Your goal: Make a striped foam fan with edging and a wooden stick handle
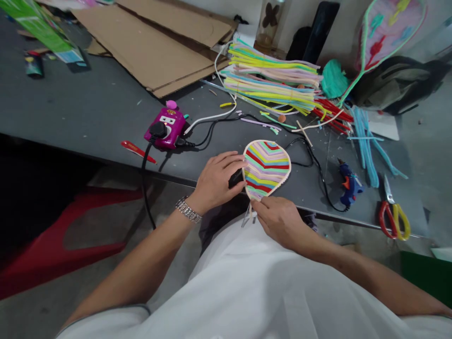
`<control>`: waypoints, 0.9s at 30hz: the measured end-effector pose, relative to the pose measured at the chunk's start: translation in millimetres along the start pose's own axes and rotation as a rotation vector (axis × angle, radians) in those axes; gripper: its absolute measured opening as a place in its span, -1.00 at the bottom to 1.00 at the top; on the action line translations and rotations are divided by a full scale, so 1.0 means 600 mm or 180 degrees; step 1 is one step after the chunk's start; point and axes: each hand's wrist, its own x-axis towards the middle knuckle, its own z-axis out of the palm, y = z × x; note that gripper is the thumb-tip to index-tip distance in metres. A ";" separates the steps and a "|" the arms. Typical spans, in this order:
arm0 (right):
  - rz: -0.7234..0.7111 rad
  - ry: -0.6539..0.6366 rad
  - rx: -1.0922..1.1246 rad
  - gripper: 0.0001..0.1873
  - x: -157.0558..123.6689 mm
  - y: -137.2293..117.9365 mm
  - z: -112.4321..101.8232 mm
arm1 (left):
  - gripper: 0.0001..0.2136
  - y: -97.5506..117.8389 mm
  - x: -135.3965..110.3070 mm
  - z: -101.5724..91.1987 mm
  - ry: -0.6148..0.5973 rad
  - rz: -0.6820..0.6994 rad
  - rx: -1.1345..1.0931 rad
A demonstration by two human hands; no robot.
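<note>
My left hand clasps the side of the striped pipe-cleaner balloon panel and my right hand pinches its narrow bottom tip, both gripping close and firm so it stays steady, held just over the front edge of the worktop

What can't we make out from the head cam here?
Head view:
- Dark object at left hand: fingers hide most; kind unclear.
- Small metal piece below striped pipe-cleaner panel: right hand partly hides it.
- Pink panel: cut off by top edge.
- Lettering on red stick: too small.
</note>
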 end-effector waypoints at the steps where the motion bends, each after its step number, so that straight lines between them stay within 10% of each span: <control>1: -0.0003 -0.0002 0.0014 -0.81 0.000 0.000 0.000 | -0.58 0.000 0.000 0.000 -0.0016 -0.0008 0.0020; 27: -0.0006 0.0102 0.0436 -0.81 -0.011 0.005 -0.003 | -0.39 0.000 0.006 -0.002 -0.0394 0.0033 0.0212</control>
